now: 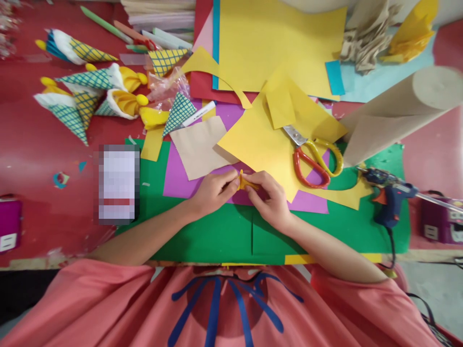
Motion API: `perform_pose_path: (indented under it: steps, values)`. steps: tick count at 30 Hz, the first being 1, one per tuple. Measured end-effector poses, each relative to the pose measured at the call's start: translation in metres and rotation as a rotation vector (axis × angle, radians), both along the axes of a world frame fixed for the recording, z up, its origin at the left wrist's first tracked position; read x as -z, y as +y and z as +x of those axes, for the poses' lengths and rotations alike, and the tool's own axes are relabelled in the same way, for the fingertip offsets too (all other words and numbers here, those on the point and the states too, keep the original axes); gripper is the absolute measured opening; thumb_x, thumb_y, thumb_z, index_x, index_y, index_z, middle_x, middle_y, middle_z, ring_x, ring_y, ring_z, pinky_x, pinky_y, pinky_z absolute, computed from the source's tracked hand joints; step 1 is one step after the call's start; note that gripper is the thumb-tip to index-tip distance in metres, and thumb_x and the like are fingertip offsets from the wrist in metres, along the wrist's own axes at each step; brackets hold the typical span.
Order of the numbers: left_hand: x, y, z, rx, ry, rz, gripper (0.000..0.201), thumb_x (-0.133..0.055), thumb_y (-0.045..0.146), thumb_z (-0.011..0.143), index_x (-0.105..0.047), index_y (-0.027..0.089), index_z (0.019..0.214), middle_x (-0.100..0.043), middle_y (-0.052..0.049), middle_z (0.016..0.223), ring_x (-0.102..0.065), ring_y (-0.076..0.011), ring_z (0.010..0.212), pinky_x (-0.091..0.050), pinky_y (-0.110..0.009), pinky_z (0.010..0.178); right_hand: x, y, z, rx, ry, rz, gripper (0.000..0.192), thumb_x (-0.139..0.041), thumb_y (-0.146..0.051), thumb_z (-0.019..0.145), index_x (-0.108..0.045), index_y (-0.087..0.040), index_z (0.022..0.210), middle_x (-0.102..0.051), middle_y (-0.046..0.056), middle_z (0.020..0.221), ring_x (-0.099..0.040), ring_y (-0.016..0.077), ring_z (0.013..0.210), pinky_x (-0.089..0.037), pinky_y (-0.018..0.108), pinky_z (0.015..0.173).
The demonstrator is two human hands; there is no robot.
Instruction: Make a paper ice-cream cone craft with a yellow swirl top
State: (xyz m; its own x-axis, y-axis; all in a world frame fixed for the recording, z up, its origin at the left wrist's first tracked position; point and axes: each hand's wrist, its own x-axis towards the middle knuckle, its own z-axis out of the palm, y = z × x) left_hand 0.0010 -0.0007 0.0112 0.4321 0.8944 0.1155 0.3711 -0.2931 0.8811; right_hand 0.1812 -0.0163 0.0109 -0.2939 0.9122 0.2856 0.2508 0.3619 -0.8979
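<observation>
Between both hands, low over the green sheet (217, 231), is a small folded piece of yellow paper (241, 182). My left hand (217, 192) pinches its left side with thumb and fingertips. On its right side, my right hand (269, 196) grips the same piece, fingers curled. Much of the paper is hidden by the fingers. Just beyond the hands lie a beige paper piece (202, 147) and a large yellow sheet (253, 140) over a purple sheet (177, 178). Scissors with red and yellow handles (313, 161) rest on the yellow sheet, to the right.
Several finished paper cones (83, 79) lie at the upper left. A phone-like blurred rectangle (119, 183) sits left. At the right are a blue glue gun (390, 197) with its cord and a beige paper roll (401, 113). A white marker (198, 114) lies behind the beige piece.
</observation>
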Motion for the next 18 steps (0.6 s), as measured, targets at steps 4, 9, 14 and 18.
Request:
perform_pose_path:
  steps: [4, 9, 14, 18]
  values:
    - [-0.0002, -0.0001, -0.0001, -0.008, 0.012, 0.022, 0.031, -0.043, 0.028, 0.096, -0.035, 0.020, 0.067, -0.032, 0.008, 0.052, -0.031, -0.0057, 0.043, -0.025, -0.019, 0.043, 0.0012, 0.0006, 0.0000, -0.009, 0.007, 0.036, 0.030, -0.053, -0.005, 0.087, -0.061, -0.022, 0.111, -0.067, 0.004, 0.093, -0.065, 0.0144, 0.089, -0.056, 0.029, 0.078]
    - [0.0000, 0.0002, 0.0002, -0.003, 0.007, 0.028, 0.030, -0.043, 0.027, 0.095, -0.035, 0.020, 0.068, -0.033, 0.008, 0.052, -0.033, -0.0054, 0.044, -0.026, -0.018, 0.042, -0.0004, 0.0017, -0.0004, -0.005, 0.013, 0.051, 0.031, -0.053, -0.005, 0.088, -0.062, -0.022, 0.112, -0.067, 0.004, 0.093, -0.065, 0.0149, 0.090, -0.056, 0.030, 0.078]
    - [-0.0032, 0.0003, -0.0005, -0.065, -0.035, 0.022, 0.028, -0.040, 0.029, 0.098, -0.040, 0.020, 0.071, -0.042, 0.006, 0.057, -0.042, -0.0069, 0.049, -0.034, -0.019, 0.047, -0.0015, -0.0010, 0.0058, -0.094, 0.179, -0.070, 0.039, -0.056, -0.043, 0.092, -0.055, -0.024, 0.126, -0.064, 0.007, 0.101, -0.064, 0.0186, 0.089, -0.056, 0.036, 0.078]
    - [-0.0059, -0.0004, -0.0022, -0.080, -0.091, 0.035, 0.024, -0.036, 0.031, 0.100, -0.048, 0.020, 0.082, -0.047, 0.005, 0.060, -0.045, -0.0073, 0.049, -0.035, -0.019, 0.046, 0.0009, -0.0017, 0.0080, -0.093, 0.354, -0.249, 0.041, -0.051, -0.051, 0.092, -0.053, -0.025, 0.124, -0.059, 0.006, 0.101, -0.061, 0.0147, 0.077, -0.055, 0.031, 0.068]
